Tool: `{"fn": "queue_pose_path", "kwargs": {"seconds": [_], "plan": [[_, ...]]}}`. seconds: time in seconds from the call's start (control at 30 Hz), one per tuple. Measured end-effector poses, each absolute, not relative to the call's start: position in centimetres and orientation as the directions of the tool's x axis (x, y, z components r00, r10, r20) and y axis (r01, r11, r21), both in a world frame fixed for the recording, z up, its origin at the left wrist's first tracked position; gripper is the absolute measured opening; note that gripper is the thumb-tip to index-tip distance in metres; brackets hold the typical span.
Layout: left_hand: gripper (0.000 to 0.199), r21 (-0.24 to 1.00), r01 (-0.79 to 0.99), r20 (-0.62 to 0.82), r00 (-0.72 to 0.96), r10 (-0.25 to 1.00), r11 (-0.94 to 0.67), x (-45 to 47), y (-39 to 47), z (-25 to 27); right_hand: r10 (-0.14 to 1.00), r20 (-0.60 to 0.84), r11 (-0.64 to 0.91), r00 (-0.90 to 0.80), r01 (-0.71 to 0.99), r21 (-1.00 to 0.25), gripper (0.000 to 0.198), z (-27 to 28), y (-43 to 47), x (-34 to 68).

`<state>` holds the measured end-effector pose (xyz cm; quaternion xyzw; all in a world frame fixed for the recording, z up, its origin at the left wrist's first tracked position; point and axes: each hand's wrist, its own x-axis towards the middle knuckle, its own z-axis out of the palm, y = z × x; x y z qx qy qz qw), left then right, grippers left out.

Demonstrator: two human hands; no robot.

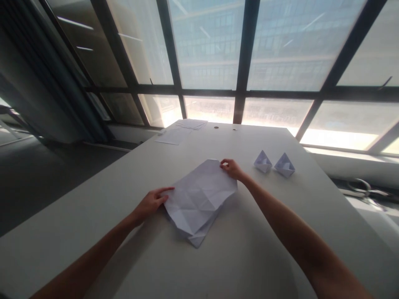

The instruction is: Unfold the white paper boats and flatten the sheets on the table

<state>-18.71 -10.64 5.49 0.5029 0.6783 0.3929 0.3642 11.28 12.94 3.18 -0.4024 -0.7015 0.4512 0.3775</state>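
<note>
White worktop (240,143) carries creased paper (199,195) midway between its side edges. Left hand (152,201), half open, touches the paper's left side; right hand (232,169) pinches its far right edge. Folding seems the present step; next move calls, perhaps, for steady alignment. Two boats (284,166), toward the right edge, show no load.

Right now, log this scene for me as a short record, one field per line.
Work surface: white table
Main item: creased white paper, spread out and uneven, a second layer or flap showing at its near corner
Left hand: at the paper's left edge, fingers touching it; grip unclear
Right hand: pinching the paper's far right edge
Right of the paper: two folded paper shapes, side by side
Far left end: flat paper sheets
Background: windows
</note>
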Motion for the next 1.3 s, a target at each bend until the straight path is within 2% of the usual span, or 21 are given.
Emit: {"fn": "queue_pose_path", "kwargs": {"seconds": [0.07,0.13,0.2,0.27,0.33,0.4,0.5,0.63,0.77,0.93,1.03,1.13,1.23,1.3], "plan": [[0.037,0.868,0.471,-0.039,-0.253,0.967,0.158,-18.8,-10.9,4.7,0.919,0.105,0.215,-0.379,0.261,-0.941,0.024,2.8,12.8,10.9],[0.036,0.848,0.510,-0.001,-0.276,0.961,0.147,-18.6,-11.0,4.4,0.917,-0.022,0.108,-0.398,0.300,-0.948,0.031,2.5,12.4,11.7],[0.037,0.840,0.521,0.013,-0.297,0.955,0.150,-18.3,-11.0,4.4,0.850,-0.192,-0.027,-0.490,0.324,-0.946,0.036,2.5,12.0,13.2],[0.037,0.838,0.523,0.022,-0.312,0.950,0.152,-18.2,-11.0,4.4,0.756,-0.272,-0.093,-0.596,0.312,-0.945,0.035,2.8,11.8,14.9],[0.034,0.834,0.530,0.028,-0.319,0.947,0.153,-18.2,-11.0,4.3,0.716,-0.299,-0.116,-0.630,0.315,-0.942,0.035,3.3,11.9,16.0],[0.031,0.830,0.536,0.030,-0.315,0.948,0.152,-18.3,-11.1,4.0,0.767,-0.252,-0.065,-0.591,0.319,-0.946,0.029,3.6,12.0,16.2],[0.028,0.829,0.545,0.035,-0.276,0.961,0.126,-18.4,-11.3,3.3,0.881,-0.069,0.123,-0.467,0.367,-0.922,0.013,3.2,12.2,15.0],[0.029,0.831,0.551,0.064,-0.232,0.971,0.077,-18.2,-11.8,3.1,0.924,0.090,0.256,-0.372,0.428,-0.867,0.006,2.5,12.1,13.4],[0.030,0.831,0.555,0.105,-0.234,0.967,0.044,-18.1,-11.8,3.4,0.944,0.133,0.274,-0.300,0.497,-0.823,0.008,2.9,11.0,13.5],[0.037,0.839,0.536,0.080,-0.292,0.953,0.094,-18.5,-11.3,2.9,0.958,0.070,0.217,-0.277,0.545,-0.810,0.010,3.7,7.1,14.2],[0.036,0.842,0.527,0.077,-0.329,0.941,0.115,-18.8,-11.1,2.5,0.948,0.121,0.275,-0.293,0.570,-0.774,0.009,3.5,5.0,14.6],[0.029,0.808,0.581,0.135,-0.338,0.932,0.094,-18.9,-11.1,2.5,0.931,0.192,0.341,-0.309,0.558,-0.756,0.010,2.9,4.8,14.8],[0.044,0.772,0.634,0.154,-0.257,0.954,0.046,-18.8,-11.3,2.9,0.940,0.203,0.315,-0.274,0.470,-0.824,0.009,2.3,6.0,14.2],[0.049,0.761,0.649,0.154,-0.205,0.967,0.016,-18.7,-11.4,3.2,0.978,0.104,0.159,-0.183,0.323,-0.933,0.016,2.0,6.6,13.4]]}}
